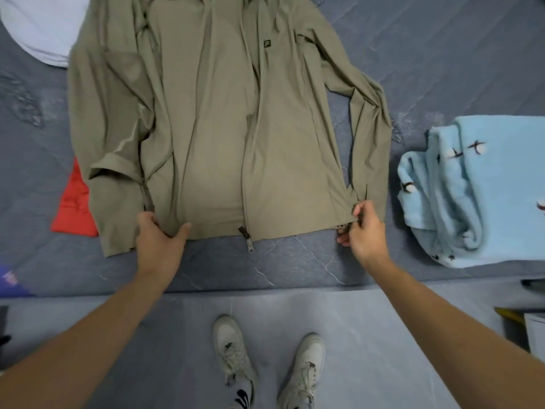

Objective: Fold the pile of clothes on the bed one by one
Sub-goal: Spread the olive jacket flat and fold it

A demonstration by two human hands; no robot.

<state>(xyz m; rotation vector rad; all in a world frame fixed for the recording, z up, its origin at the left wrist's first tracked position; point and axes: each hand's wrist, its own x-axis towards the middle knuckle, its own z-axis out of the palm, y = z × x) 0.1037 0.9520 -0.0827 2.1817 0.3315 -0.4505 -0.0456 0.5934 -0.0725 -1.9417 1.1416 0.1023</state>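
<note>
An olive-green zip jacket [212, 119] lies spread front-up on the grey quilted bed [295, 261], zipped, with both sleeves lying down along its sides. My left hand [160, 234] pinches the bottom hem at its left corner. My right hand [364, 228] pinches the hem at the right corner, close to a small drawcord toggle. The zip pull [250, 246] hangs below the hem between my hands.
A folded light-blue fleece garment [477, 190] sits on the bed at the right. A red cloth [75, 205] pokes out from under the jacket's left sleeve. A white item [38, 28] lies at the top left. My shoes [265, 364] stand on the floor by the bed edge.
</note>
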